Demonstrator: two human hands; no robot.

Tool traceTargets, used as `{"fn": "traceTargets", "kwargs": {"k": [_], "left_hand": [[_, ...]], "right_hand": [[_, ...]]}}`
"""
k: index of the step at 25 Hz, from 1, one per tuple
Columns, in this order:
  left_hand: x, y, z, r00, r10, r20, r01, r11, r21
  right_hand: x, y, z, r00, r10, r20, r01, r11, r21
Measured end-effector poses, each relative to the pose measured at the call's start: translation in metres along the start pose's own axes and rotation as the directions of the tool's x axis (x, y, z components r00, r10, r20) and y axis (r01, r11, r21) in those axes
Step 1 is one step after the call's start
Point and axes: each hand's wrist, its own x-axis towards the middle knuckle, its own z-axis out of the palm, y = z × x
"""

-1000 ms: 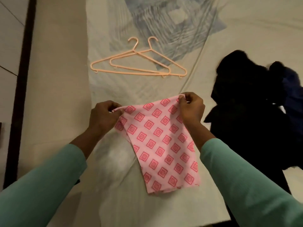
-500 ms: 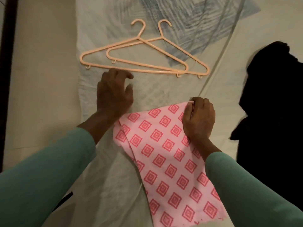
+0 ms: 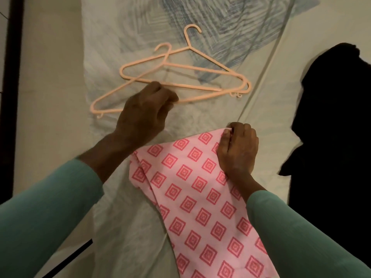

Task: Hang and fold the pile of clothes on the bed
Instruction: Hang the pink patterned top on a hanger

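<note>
Clamping a hanger [image 3: 202,97] bar, left fingers [image 3: 170,97] curl; right fingers [image 3: 241,131] pinch the pink cloth [image 3: 190,177] corner.

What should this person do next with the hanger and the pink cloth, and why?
Probably lift the nearer hanger clear of the second hanger it overlaps and bring it to the pink cloth. The left hand grips its bottom bar, while the right hand pinches the cloth's top corner, so it looks ready for hanging.

Smooth peach plastic hangers [image 3: 202,66]; matt pink patterned cloth [image 3: 200,189]; creased pale bedsheet [image 3: 124,227].
</note>
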Motion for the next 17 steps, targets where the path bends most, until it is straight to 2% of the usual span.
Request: {"fn": "traceTargets", "kwargs": {"k": [2,4,7,9,10,11,13,14,16,17], "left_hand": [[-0.028,0.031,0.0,0.999,-0.023,0.037,0.026,0.996,-0.082],[-0.053,0.06,0.013,0.995,-0.061,0.079,0.071,0.989,-0.128],[-0.071,0.083,0.045,0.981,-0.141,0.13,0.158,0.979,-0.132],[-0.073,0.086,0.059,0.977,-0.181,0.114,0.193,0.975,-0.109],[-0.074,0.086,0.062,0.977,-0.193,0.09,0.2,0.977,-0.075],[-0.075,0.085,0.064,0.977,-0.206,0.057,0.207,0.978,-0.024],[-0.076,0.077,0.063,0.963,-0.269,0.001,0.267,0.958,0.105],[-0.073,0.071,0.061,0.949,-0.316,-0.003,0.312,0.936,0.163],[-0.064,0.061,0.051,0.928,-0.37,0.044,0.349,0.904,0.245],[-0.061,0.06,0.045,0.935,-0.348,0.072,0.323,0.917,0.234]], "right_hand": [[-0.001,-0.001,-0.005,0.995,0.093,-0.028,-0.085,0.975,0.205],[-0.001,0.003,-0.012,0.972,0.233,-0.041,-0.184,0.853,0.488],[0.015,0.011,-0.027,0.901,0.433,0.016,-0.275,0.544,0.793],[0.025,0.013,-0.036,0.819,0.553,0.151,-0.355,0.281,0.892],[0.025,0.012,-0.039,0.802,0.564,0.198,-0.38,0.225,0.897],[0.022,0.013,-0.039,0.805,0.555,0.209,-0.413,0.271,0.869],[0.011,0.015,-0.042,0.853,0.493,0.17,-0.427,0.474,0.77],[0.007,0.015,-0.044,0.868,0.469,0.16,-0.425,0.538,0.728],[0.004,0.01,-0.05,0.865,0.457,0.209,-0.46,0.555,0.693],[0.001,0.003,-0.057,0.861,0.457,0.225,-0.476,0.566,0.673]]}}
